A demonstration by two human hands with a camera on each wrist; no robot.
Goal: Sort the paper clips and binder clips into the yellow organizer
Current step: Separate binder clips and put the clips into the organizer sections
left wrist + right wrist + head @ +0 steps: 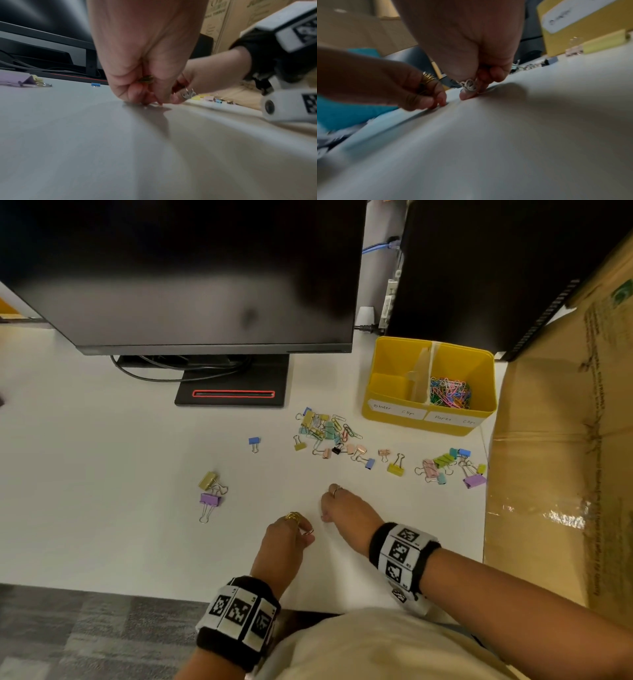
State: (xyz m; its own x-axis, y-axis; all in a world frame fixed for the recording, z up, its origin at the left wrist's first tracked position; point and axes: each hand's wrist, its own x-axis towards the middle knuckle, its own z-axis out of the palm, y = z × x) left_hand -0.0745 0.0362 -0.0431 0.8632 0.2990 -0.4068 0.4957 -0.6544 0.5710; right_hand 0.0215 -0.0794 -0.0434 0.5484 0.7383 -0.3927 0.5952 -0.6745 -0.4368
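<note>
Both hands are low on the white desk (102,508) near its front edge, almost touching. My left hand (308,534), with gold rings, pinches a small wire paper clip (309,531) at the desk surface; its curled fingertips (150,102) touch the top. My right hand (325,517) is just to the right, its curled fingertips (469,96) pressed on the desk; what lies under them is hidden. The yellow organizer (428,424) stands at the back right, with coloured paper clips (450,393) in its right compartment. A mixed pile of clips (325,433) lies in front of it.
More binder clips (445,465) lie by a cardboard box (555,440) on the right. A purple and a yellow binder clip (210,491) lie to the left, and a blue one (253,441) behind them. A monitor stand (233,392) and a black tower (479,268) fill the back.
</note>
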